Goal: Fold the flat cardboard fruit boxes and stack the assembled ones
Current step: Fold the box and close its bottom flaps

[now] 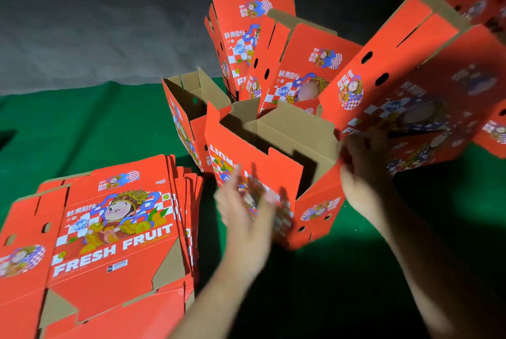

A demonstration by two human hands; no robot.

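Green cloth covers the work surface, with a grey cloth backdrop rising behind it. At the near left lies a stack of flat red cardboard fruit boxes, printed side up, the top sheet showing a cartoon figure and the words "FRESH FRUIT"; the edges of the sheets beneath fan out along its right side.

In the middle stands an opened box, its top flaps up and its brown inside showing. The left hand is blurred in front of this box's near printed face, fingers spread and fairly straight; whether it touches the cardboard cannot be told. The right hand is at the box's right top corner, fingers curled at the lower edge of a tilted folded box that leans up and to the right. The blur makes it unclear exactly which edge the fingers pinch, but they are closed on cardboard there.

Just behind and to the left of the opened box stands another assembled box, open at the top. Behind that, more assembled boxes stand upright and leaning, nested against each other, printed faces toward the camera. Further red boxes show at the top right corner, partly cut off by the frame edge.
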